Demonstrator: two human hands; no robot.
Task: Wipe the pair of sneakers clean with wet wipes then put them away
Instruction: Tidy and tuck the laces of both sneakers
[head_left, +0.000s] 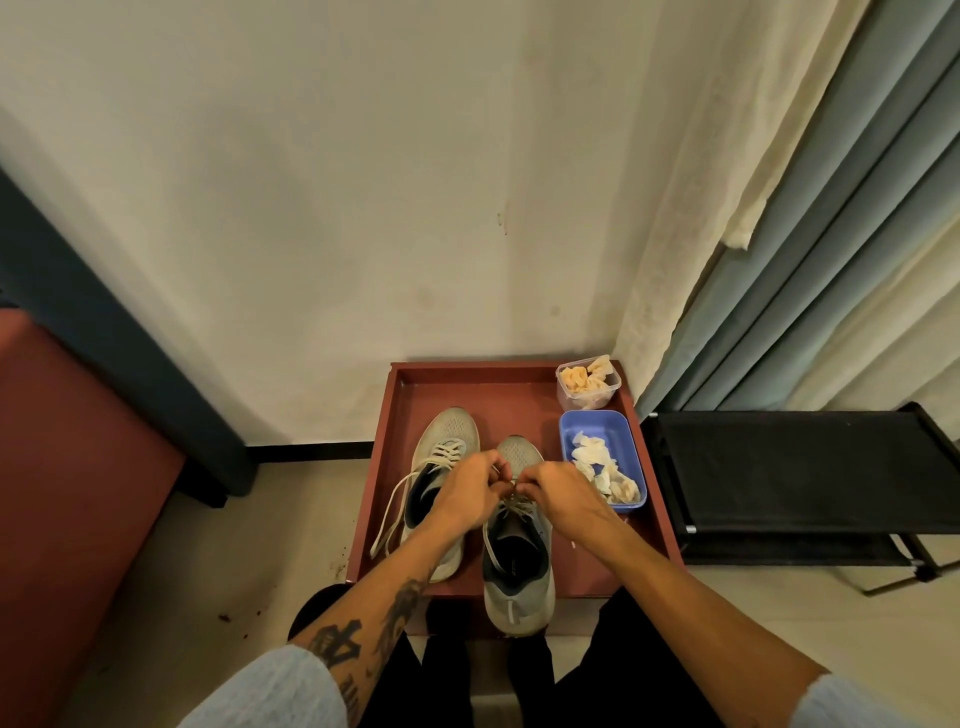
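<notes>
Left hand (467, 488) and right hand (558, 491): fingers curled, both pinching pale flat laces (511, 503) of grey mesh sneaker (517, 587). Sneaker on red-brown square tray (390, 467), heel at near edge. Second grey sneaker (449, 431) just beside it, laces loose. Blue plastic tub (597, 423) holds crumpled white wipes (592, 457).

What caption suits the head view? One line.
Left hand and right hand pinch the laces of the nearer sneaker on the red tray.

This looks like a room in a home: a plain plastered wall (363, 182) rises behind a low red tray table (467, 387) standing on a pale floor (249, 545). Right of the table, long grey and cream curtains (810, 260) hang above a black fabric shelf rack (789, 467).
</notes>
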